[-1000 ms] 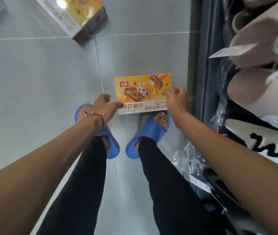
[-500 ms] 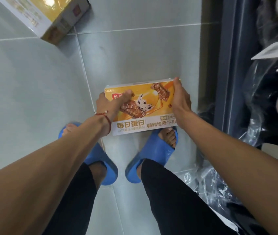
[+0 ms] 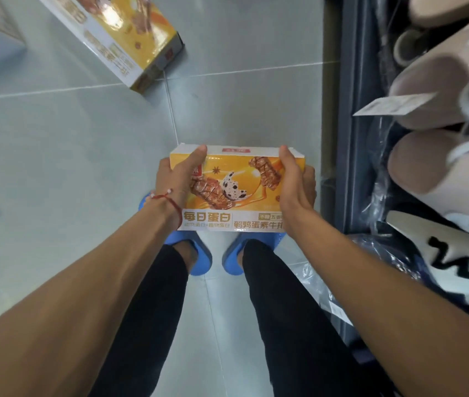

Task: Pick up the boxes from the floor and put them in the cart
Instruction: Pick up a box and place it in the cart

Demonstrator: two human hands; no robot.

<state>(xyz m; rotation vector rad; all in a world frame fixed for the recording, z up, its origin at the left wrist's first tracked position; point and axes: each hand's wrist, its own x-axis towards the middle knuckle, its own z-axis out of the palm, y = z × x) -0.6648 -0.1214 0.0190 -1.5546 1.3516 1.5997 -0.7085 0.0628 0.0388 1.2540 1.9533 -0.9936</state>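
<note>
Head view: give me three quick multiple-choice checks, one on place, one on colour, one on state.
1. Where is the second box?
A. on the floor, upper left
B. on the shelf at right
C. under the feet

2. What colour are the slippers?
A. red
B. blue
C. white

3. How is the held box gripped?
A. left hand only
B. right hand only
C. both hands, one at each end

Answers:
1 A, it lies on the tiles.
2 B, blue shows beside the ankles.
3 C, the left hand and right hand clasp opposite ends.

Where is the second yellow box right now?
In the head view, upper left: the second yellow box lies on the tiled floor, beyond the box held in both hands.
</note>
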